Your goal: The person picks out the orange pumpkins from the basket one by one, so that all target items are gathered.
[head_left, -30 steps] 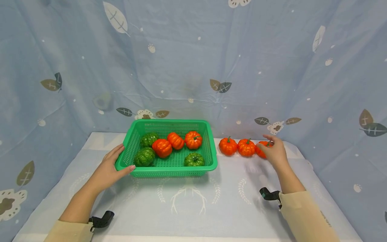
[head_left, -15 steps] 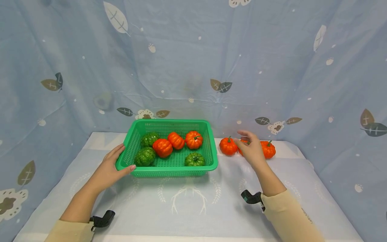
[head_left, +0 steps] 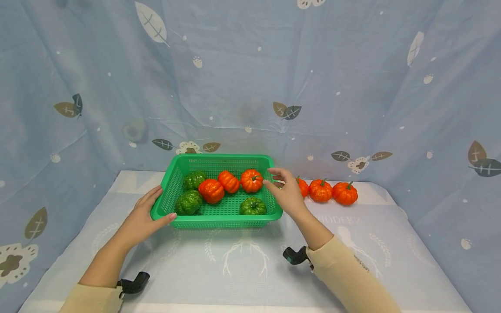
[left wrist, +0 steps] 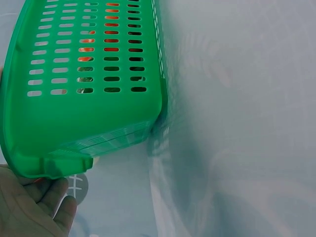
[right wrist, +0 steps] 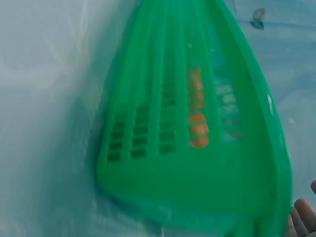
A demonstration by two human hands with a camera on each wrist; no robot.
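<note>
My left hand holds the left end of a green plastic basket, its thumb on the front corner of the rim. In the left wrist view the fingers sit under the rim. My right hand is at the basket's right rim with relaxed, slightly bent fingers and nothing between them; whether it touches the rim I cannot tell. Inside the basket lie three orange mini pumpkins and three green ones. Three more orange pumpkins stand in a row on the right, the nearest partly hidden by my right hand.
A pale patterned cloth covers the table. Blue leaf-print curtain hangs behind and along both sides. Each wrist carries a small black camera mount.
My right hand has moved left, from the far right pumpkin over the row to the basket's right rim, carrying nothing. My left hand, the basket and the pumpkins have stayed put.
</note>
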